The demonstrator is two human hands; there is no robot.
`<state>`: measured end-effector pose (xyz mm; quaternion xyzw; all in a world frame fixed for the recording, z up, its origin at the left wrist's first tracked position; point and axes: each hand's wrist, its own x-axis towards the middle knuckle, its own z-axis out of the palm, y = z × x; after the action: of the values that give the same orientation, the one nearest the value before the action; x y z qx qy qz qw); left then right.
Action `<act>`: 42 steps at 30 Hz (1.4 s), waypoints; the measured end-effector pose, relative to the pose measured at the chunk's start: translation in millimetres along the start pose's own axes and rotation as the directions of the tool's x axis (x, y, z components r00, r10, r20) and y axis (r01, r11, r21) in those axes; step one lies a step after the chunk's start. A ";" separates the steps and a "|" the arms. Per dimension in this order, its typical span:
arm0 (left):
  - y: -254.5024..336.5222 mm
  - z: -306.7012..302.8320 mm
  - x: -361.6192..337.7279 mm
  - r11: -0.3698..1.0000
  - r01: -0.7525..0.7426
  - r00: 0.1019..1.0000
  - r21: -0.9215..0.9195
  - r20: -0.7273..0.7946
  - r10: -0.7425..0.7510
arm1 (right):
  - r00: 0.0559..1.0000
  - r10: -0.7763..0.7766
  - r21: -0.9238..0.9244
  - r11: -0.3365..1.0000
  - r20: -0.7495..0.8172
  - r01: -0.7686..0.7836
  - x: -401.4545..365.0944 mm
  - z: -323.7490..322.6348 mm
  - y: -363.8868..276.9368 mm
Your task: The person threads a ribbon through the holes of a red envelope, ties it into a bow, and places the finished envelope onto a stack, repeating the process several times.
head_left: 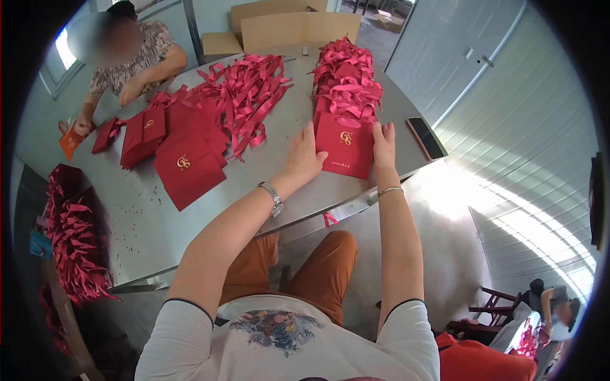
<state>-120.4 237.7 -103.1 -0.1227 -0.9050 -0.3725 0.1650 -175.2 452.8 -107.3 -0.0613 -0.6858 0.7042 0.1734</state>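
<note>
A red paper gift bag (pixel 346 157) with a gold logo and a pink ribbon handle lies at the near end of a long row of ribboned red bags (pixel 346 76). My left hand (pixel 304 155) grips its left edge, thumb on the front face. Along its right edge, my right hand (pixel 384 147) is closed, fingers pointing away from me. To the left of my hands lie flat red bags (pixel 190 168), overlapping one another, with a heap of pink ribbons (pixel 248 92) behind them.
A phone (pixel 426 138) rests on the metal table (pixel 286 222) at its right edge. Across the left side sits a co-worker (pixel 136 57), one hand by an orange item (pixel 71 145). More ribboned bags (pixel 76 241) hang at the left edge. Cardboard boxes (pixel 298 32) stand behind.
</note>
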 end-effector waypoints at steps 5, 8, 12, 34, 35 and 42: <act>-0.9 -10.8 -22.9 0.993 -0.120 0.992 -0.015 0.027 0.121 | 0.992 -0.120 -0.311 0.943 0.025 0.122 -42.8 -11.9 -9.0; -4.4 -19.3 -33.3 0.996 -0.088 0.992 0.008 0.096 0.087 | 0.953 -0.298 -0.440 0.849 0.060 0.294 -84.3 -15.0 -5.6; -6.6 -37.5 -53.5 0.992 -0.109 0.976 -0.058 0.183 0.118 | 0.909 -0.408 -0.534 0.751 0.088 0.389 -114.9 -14.1 4.0; -41.5 -132.8 -172.0 0.962 -0.273 0.859 0.016 0.453 0.237 | 0.908 -0.316 -0.339 0.916 -0.275 0.216 -224.7 -4.7 13.2; -41.5 -132.8 -173.5 0.960 -0.279 0.856 0.012 0.456 0.243 | 0.915 -0.306 -0.313 0.924 -0.263 0.219 -225.6 -4.4 11.3; -48.0 -123.0 -176.5 0.962 -0.273 0.883 0.022 0.404 0.241 | 0.920 -0.277 -0.276 0.940 -0.278 0.199 -238.4 -0.3 17.0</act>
<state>50.1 99.0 -120.2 -0.3081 -0.9091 -0.2787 0.0307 44.4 374.8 -160.3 -0.1082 -0.7327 0.5699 0.3558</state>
